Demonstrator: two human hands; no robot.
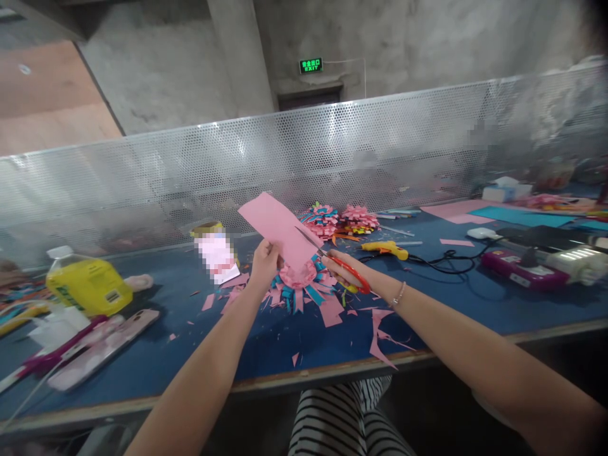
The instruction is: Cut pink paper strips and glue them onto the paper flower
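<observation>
My left hand (266, 258) pinches the lower left edge of a pink paper sheet (280, 225), holding it up above the table. A pair of red-handled scissors (358, 278) is gripped in my right hand (344, 269). Its blades are at the right part of the sheet, one of them lying over the paper. Under the sheet lies a pink and blue paper rosette (297, 275), partly hidden by the paper and my hands. Pink offcuts (331, 312) are scattered around it.
Two fringed paper flowers (360, 220) stand behind. A yellow glue gun (386, 249) with a black cable lies at right, near a purple device (525, 269). At left are a yellow bottle (90, 285) and a phone (104, 348). A perforated metal divider (190, 171) runs along the back.
</observation>
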